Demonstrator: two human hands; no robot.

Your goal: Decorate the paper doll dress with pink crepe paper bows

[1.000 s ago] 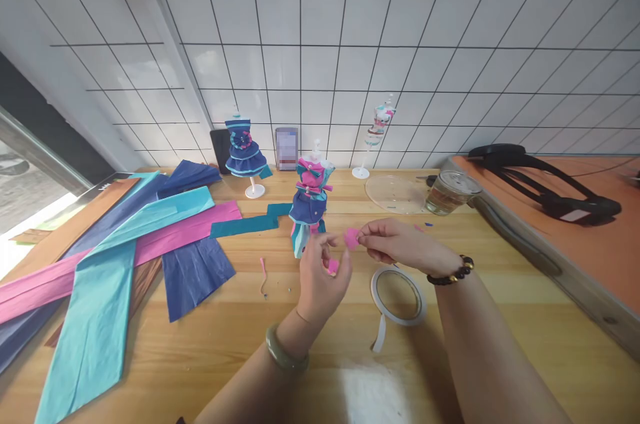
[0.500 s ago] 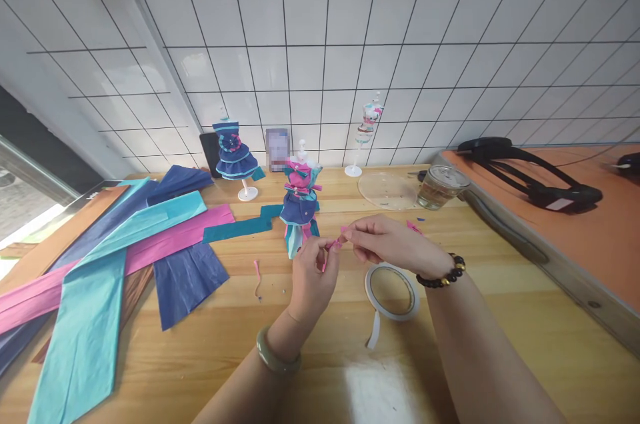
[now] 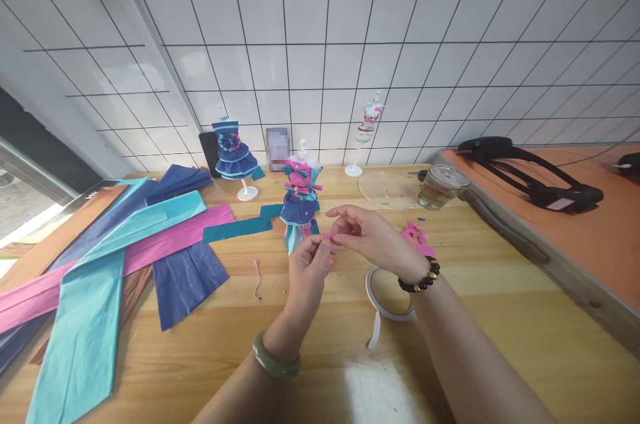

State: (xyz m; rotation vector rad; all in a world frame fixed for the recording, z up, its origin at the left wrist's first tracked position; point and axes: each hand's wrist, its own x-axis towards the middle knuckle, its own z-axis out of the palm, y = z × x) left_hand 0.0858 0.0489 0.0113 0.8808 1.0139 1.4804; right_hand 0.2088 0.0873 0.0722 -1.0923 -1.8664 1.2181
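Note:
A small pink paper piece (image 3: 331,237) is pinched between the fingertips of my left hand (image 3: 307,271) and my right hand (image 3: 365,237). The two hands nearly touch, just in front of a small dress form (image 3: 300,201) in a pink, navy and teal paper dress. My fingers cover part of the pink piece. Beneath my right wrist lies a roll of white tape (image 3: 371,291) with its loose end pulled out. Pink paper scraps (image 3: 416,237) rest beyond that wrist.
Long teal (image 3: 95,317), pink and navy paper strips cover the left side. Behind stand a navy-dressed form (image 3: 235,157) and a patterned form (image 3: 369,124). A clear plate (image 3: 387,189), a glass of liquid (image 3: 441,187) and a black headset (image 3: 540,181) are at the right.
My right hand has moved left, closer to my left hand, with its fingers more curled. More of the pink scraps now shows, and my right wrist covers part of the tape roll.

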